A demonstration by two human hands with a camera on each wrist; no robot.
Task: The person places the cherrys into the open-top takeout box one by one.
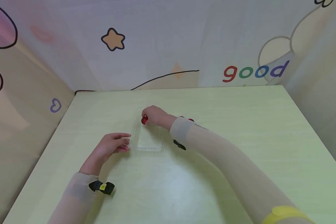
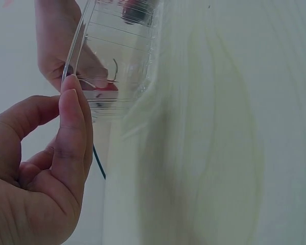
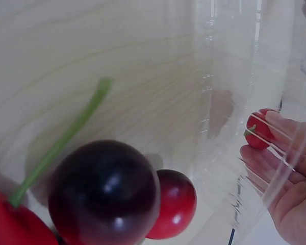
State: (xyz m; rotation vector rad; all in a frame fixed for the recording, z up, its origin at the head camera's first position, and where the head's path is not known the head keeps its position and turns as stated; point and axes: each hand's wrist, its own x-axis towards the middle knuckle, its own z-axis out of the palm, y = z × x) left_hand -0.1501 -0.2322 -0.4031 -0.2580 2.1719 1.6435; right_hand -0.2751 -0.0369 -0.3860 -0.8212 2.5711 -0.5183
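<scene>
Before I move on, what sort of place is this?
Probably a small indoor booth set up for tabletop work: a pale wood-grain table is backed by a cartoon-printed wall covering bearing an orange star and the colorful word "good".

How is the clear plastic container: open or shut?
The clear plastic container is open: no lid shows, and the right hand, pinching a red cherry, reaches between its walls.
</scene>
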